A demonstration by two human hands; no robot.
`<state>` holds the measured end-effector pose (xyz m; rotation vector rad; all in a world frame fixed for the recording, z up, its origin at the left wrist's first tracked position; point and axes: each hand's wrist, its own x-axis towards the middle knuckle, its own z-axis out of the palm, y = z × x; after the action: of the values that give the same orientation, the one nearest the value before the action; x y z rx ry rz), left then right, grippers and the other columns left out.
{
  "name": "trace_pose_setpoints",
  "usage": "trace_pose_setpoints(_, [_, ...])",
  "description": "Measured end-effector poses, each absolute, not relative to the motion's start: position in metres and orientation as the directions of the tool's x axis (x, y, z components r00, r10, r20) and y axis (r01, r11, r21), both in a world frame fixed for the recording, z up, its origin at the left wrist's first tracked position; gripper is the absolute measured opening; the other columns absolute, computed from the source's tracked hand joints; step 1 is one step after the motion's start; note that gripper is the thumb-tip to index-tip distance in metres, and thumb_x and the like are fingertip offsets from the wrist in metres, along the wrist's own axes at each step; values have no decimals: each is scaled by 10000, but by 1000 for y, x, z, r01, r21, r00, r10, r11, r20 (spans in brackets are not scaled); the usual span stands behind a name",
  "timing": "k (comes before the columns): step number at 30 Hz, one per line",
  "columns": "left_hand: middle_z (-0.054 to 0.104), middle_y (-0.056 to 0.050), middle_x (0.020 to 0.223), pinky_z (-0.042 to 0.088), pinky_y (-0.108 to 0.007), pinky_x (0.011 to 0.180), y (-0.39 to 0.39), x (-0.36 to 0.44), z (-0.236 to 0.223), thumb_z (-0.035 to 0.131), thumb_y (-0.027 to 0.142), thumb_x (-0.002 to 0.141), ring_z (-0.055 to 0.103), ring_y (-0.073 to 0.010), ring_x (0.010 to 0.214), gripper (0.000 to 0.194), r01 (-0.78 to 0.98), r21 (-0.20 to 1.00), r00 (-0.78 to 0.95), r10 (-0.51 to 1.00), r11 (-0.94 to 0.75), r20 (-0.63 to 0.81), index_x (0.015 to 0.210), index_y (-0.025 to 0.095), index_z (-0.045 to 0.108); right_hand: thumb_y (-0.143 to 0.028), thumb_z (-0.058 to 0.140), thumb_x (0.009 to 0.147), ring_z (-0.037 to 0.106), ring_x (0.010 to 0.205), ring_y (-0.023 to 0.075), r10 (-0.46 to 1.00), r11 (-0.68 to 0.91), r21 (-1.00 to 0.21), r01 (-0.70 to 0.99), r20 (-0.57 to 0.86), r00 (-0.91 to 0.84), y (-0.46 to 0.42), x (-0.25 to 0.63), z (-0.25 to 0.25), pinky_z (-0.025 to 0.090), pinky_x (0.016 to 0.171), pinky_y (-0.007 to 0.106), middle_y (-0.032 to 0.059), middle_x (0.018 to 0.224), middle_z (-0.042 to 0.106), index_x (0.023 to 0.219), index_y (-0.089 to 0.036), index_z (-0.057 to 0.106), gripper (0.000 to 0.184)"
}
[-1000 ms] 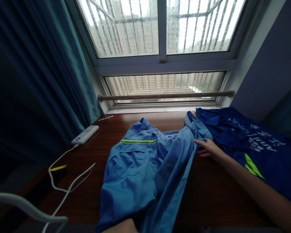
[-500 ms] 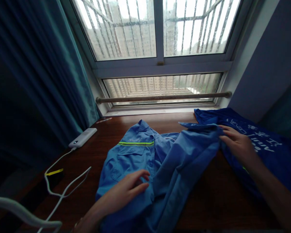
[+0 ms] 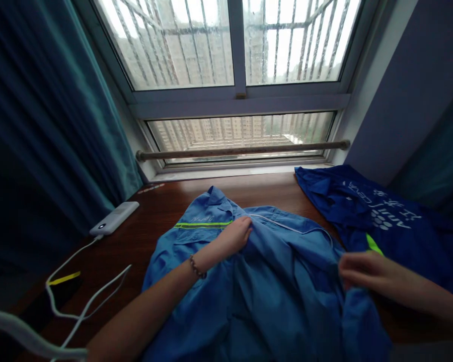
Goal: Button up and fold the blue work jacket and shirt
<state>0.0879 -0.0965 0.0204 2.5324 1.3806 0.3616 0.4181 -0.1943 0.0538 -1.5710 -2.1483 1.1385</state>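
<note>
A light blue work jacket [image 3: 283, 281] with a yellow-green stripe across its left chest lies spread on the brown wooden table, its collar toward the window. My left hand [image 3: 238, 234], with a beaded bracelet at the wrist, is closed on the jacket's front edge just right of the stripe. At the jacket's right side, my right hand [image 3: 362, 270] has its fingers curled onto the cloth; motion blurs it slightly. Thin white piping shows across the upper right part. Folds of cloth hang between both hands, and the jacket's lower end runs out of view.
A darker blue garment [image 3: 377, 211] with white lettering lies at the right. To the left are a white power bank [image 3: 115, 219] with a white cable [image 3: 83, 309] and a black-and-yellow object [image 3: 65, 281]. Behind the table [image 3: 264, 186] are a window and a horizontal bar [image 3: 245, 151].
My left hand has moved up and right and taken hold of the jacket's front edge. My right hand has come down toward me, and the jacket's right part is now spread wider.
</note>
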Motion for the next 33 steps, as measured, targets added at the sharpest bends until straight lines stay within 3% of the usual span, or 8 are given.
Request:
trace_pose_setpoints(2, [560, -161, 981, 417, -378, 827, -90, 106, 14, 422, 281, 818, 538, -250, 936, 243, 857, 244, 462, 886, -454, 23, 942, 98, 524, -455, 394, 800, 591, 683, 164, 949, 99, -708, 699, -144, -280, -147, 406, 47, 457, 617, 234, 52, 735, 637, 760, -162, 588, 354])
trace_pose_setpoints(5, [543, -217, 990, 431, -482, 749, -93, 119, 5, 453, 389, 794, 531, -325, 941, 377, 937, 156, 329, 941, -313, -86, 979, 65, 510, -416, 466, 788, 563, 900, 205, 989, 139, -508, 850, 29, -144, -86, 385, 17, 426, 761, 258, 121, 982, 596, 962, -125, 534, 346])
trace_pose_setpoints(10, [412, -230, 1230, 349, -594, 809, -98, 108, -19, 359, 490, 808, 350, -363, 1160, 530, 935, 164, 325, 944, -314, -50, 1162, 101, 426, -471, 506, 763, 555, 946, 259, 982, 177, -188, 966, -38, -188, -35, 338, -29, 405, 791, 317, 148, 1014, 577, 1014, -137, 493, 418])
trace_pose_setpoints(15, [138, -120, 1423, 148, -550, 990, -99, 84, -46, 338, 517, 808, 93, -294, 1297, 635, 918, 105, 371, 921, -383, 118, 1333, 179, 220, -361, 367, 853, 550, 965, 272, 1000, 17, -167, 986, 9, -15, 14, 353, -6, 395, 788, 343, 156, 989, 589, 1028, -139, 505, 314])
trace_pose_setpoints(18, [142, -90, 1428, 99, -514, 1015, -96, 74, -52, 293, 538, 814, 64, -286, 1303, 627, 907, 83, 397, 904, -413, 157, 1345, 216, 204, -291, 206, 893, 514, 1014, 316, 969, -226, -174, 958, 59, 240, 47, 399, 17, 402, 764, 382, 277, 1086, 504, 1156, -16, 400, 427])
trace_pose_setpoints(21, [195, -94, 1414, 105, -523, 1003, -84, 67, -53, 250, 572, 808, 124, -301, 1291, 622, 893, 87, 431, 895, -441, 115, 1336, 242, 235, -369, 278, 875, 530, 985, 322, 932, -350, -199, 915, 24, 362, 66, 438, 26, 421, 738, 360, 310, 1063, 507, 1148, 55, 381, 514])
trace_pose_setpoints(29, [229, -109, 1400, 129, -514, 992, -28, 69, -50, 307, 586, 788, 178, -300, 1279, 630, 876, 114, 459, 883, -468, 99, 1318, 245, 288, -498, 434, 788, 545, 962, 330, 968, -239, -111, 965, 47, 245, 8, 436, 16, 418, 744, 378, 240, 1031, 546, 1136, -46, 382, 572])
trace_pose_setpoints(33, [294, -103, 1374, 162, -495, 998, -20, 69, -51, 353, 565, 785, 234, -282, 1262, 599, 862, 131, 469, 869, -489, 159, 1286, 238, 347, -594, 375, 766, 601, 800, 335, 990, -53, -77, 996, -135, 42, -76, 414, 5, 437, 633, 392, 180, 871, 608, 1010, -127, 474, 536])
